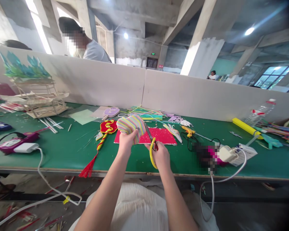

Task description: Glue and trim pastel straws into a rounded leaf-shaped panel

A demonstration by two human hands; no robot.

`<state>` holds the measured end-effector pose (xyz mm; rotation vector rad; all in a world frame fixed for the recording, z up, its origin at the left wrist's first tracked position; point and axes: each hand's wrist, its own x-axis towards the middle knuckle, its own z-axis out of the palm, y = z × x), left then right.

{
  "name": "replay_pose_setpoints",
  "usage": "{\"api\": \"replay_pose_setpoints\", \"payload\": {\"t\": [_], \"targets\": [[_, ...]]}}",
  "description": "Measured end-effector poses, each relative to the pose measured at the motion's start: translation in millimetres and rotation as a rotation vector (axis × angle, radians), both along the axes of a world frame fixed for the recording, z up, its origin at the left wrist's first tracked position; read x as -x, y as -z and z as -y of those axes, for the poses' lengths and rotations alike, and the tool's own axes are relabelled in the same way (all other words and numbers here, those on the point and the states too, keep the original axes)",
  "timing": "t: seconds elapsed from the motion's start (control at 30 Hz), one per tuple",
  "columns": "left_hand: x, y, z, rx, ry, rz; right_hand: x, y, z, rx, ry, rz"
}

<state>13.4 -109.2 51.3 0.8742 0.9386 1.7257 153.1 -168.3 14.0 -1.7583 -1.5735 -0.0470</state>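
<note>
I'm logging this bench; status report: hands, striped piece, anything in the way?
Left hand gripping striped piece. Right hand holding yellow-handled scissors, blades at piece's right edge. Red board behind in view; no obstruction apparent.

"On the bench (67, 157), at left?"

"A model (47, 109), apparently of wooden sticks, topped with blue-green spikes (24, 69), beside a pale partition (98, 80)."

"At right?"

"A clear, red-capped bottle (262, 113); beyond the partition, a pale-shirted person (96, 53)."

Right-hand ceiling lamp (249, 31) streaks glare
</note>
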Motion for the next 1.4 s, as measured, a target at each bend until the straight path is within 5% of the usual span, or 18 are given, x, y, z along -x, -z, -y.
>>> {"api": "replay_pose_setpoints", "payload": {"t": [0.87,1.4], "targets": [[-0.5,-4.5,0.7,0.001,-0.005,0.028,-3.5,-5.0,0.8,0.028,-0.021,-0.172],[1.1,-6.6,2.1,-0.055,0.111,0.032,0.4,-2.3,1.1,0.033,-0.029,0.014]]}}
